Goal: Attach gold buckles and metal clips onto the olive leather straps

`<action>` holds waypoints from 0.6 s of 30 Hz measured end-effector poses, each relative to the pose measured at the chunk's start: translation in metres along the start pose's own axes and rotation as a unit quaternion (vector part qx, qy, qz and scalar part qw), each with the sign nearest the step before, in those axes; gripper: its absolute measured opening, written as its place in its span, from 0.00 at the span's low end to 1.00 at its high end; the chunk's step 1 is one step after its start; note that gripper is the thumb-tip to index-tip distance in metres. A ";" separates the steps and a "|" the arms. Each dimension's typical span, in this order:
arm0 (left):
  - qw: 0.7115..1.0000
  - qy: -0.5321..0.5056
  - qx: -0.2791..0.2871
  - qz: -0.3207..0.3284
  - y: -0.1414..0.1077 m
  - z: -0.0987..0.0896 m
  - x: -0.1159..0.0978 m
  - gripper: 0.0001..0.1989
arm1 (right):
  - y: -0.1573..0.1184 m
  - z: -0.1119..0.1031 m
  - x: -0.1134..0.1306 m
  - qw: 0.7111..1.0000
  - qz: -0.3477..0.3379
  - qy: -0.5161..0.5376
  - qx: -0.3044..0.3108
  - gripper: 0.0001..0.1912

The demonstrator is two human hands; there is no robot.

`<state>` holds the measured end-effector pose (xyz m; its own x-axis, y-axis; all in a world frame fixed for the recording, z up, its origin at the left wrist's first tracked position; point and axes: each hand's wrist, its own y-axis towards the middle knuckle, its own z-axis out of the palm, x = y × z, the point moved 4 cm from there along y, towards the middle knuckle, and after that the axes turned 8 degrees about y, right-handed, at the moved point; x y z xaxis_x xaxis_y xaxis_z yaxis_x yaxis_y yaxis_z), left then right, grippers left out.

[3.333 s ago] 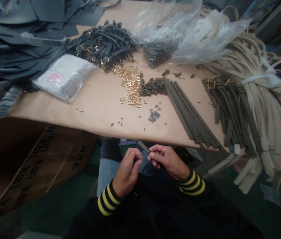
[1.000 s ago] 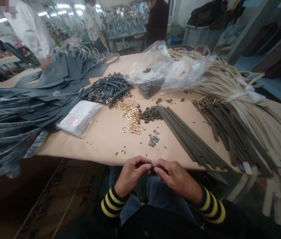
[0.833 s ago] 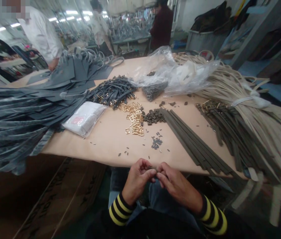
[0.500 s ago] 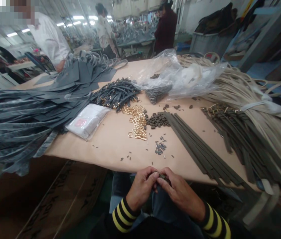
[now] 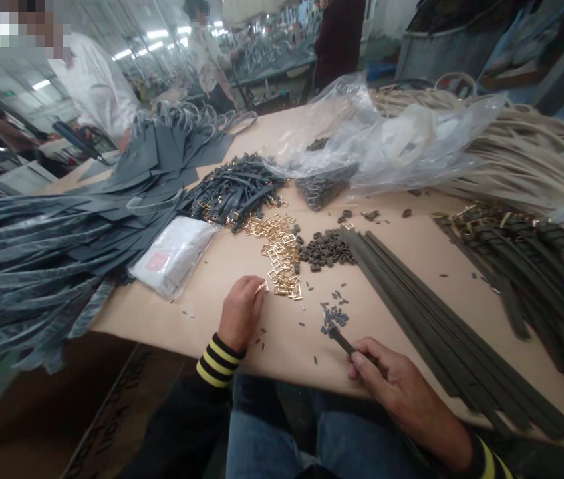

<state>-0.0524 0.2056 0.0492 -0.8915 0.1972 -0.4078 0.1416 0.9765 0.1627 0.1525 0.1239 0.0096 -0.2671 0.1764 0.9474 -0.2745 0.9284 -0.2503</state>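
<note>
"What do I have in my hands?"

"Your right hand (image 5: 396, 392) pinches a short dark leather strap (image 5: 342, 342) above tiny dark studs (image 5: 334, 318). Your left hand (image 5: 241, 313), loosely curled on the paper-covered table (image 5: 162, 326), touches a gold buckle (image 5: 263, 287); I cannot tell if it grips."

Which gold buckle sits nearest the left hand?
The gold buckle at the fingertips of the left hand, on the near edge of the buckle heap; the rest lie farther off.

Long ceiling lights (image 5: 162, 33) give the room even, fairly bright light, with only soft shadows on the bench (image 5: 197, 326) (the plastic bag (image 5: 386, 143) catches the real glare). The wide lens bends the edges, the dark straps (image 5: 22, 266) at far left smear, and the right hand (image 5: 402, 392) looks reasonably sharp.
</note>
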 end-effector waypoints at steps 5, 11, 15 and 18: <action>0.995 0.039 0.092 -0.013 0.024 0.005 0.024 0.08 | 0.001 0.000 0.002 1.000 0.004 0.005 -0.004 0.15; 0.987 0.015 0.157 -0.032 0.040 0.015 0.032 0.03 | -0.001 0.002 0.002 1.000 -0.009 -0.002 -0.011 0.15; 0.989 -0.014 0.137 -0.051 0.038 0.014 0.033 0.07 | -0.001 0.001 0.001 0.999 -0.026 -0.009 -0.027 0.16; 0.989 -0.068 0.120 -0.056 0.025 0.010 0.025 0.06 | 0.000 -0.001 0.003 0.999 -0.027 -0.002 -0.030 0.15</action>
<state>-0.0669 0.2357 0.0337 -0.8435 0.0807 -0.5310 0.1584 0.9821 -0.1024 0.1524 0.1245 0.0127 -0.2581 0.1246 0.9580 -0.2334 0.9542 -0.1870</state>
